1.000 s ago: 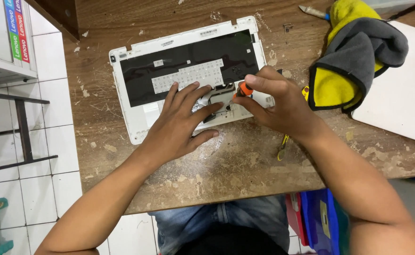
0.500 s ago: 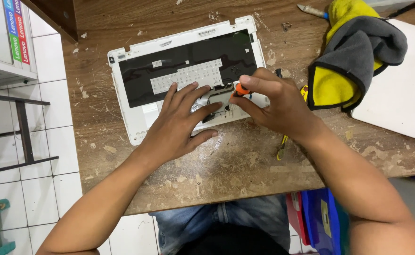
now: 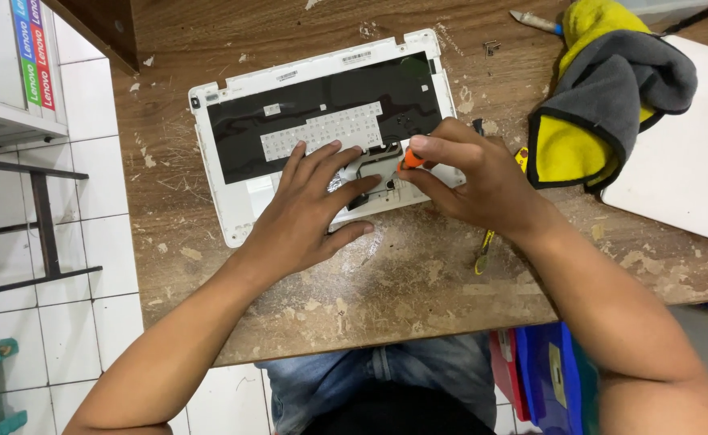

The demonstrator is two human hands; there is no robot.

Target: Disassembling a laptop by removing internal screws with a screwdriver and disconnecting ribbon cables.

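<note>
White laptop case [image 3: 233,193], inverted on the worn wooden surface [image 3: 402,282], with a black inner panel and pale keyboard backing exposed. The left hand [image 3: 309,211] lies flat on the case's near edge, fingers spread. The right hand [image 3: 474,173] is closed around an orange-handled screwdriver [image 3: 409,160], pinched between thumb and fingertips, its tip hidden at the case's inner bracket between the two hands. Just beyond the right hand lies a yellow and grey cloth [image 3: 611,97]; farther right, a white panel [image 3: 684,169]. A yellow tool [image 3: 483,258] lies under the right wrist.
</note>
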